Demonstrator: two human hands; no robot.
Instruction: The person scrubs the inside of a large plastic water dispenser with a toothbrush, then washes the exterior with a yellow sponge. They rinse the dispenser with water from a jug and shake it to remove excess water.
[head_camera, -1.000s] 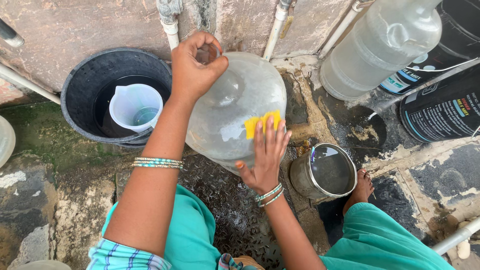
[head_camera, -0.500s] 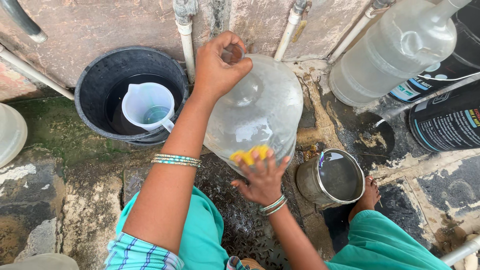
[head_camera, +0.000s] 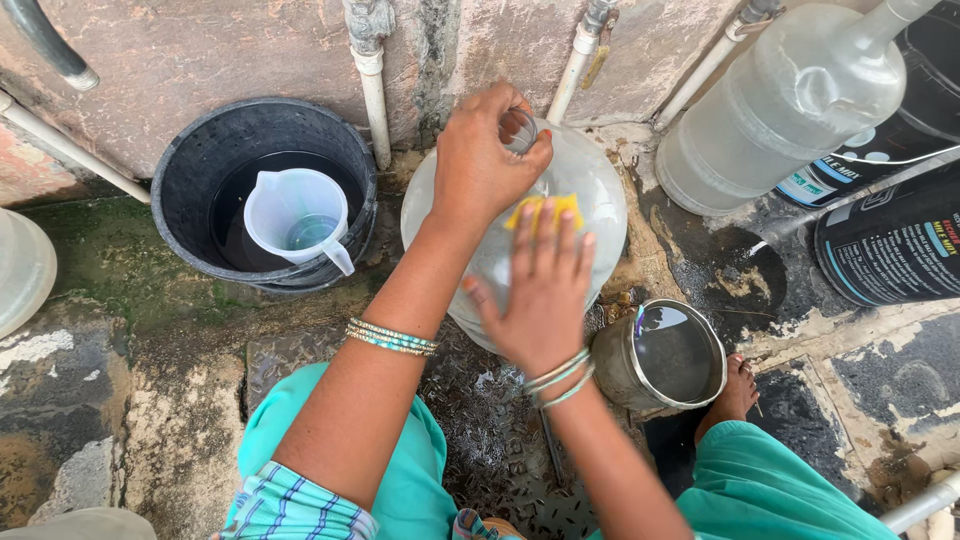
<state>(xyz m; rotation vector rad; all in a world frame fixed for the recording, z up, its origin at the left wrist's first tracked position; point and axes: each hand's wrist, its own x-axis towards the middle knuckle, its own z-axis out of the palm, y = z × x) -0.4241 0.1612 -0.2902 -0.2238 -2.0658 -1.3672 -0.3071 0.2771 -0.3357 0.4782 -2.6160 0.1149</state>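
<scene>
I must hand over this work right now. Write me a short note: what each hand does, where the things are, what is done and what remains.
Left hand: grips the neck of the big clear water jar, steadying it.
Right hand: presses a yellow sponge flat on the jar's side.
Things: black tub with a white jug on the left; steel pot of water on the right.
Done: jar's outside looks wet.
Left: how much remains unscrubbed cannot be told.
</scene>
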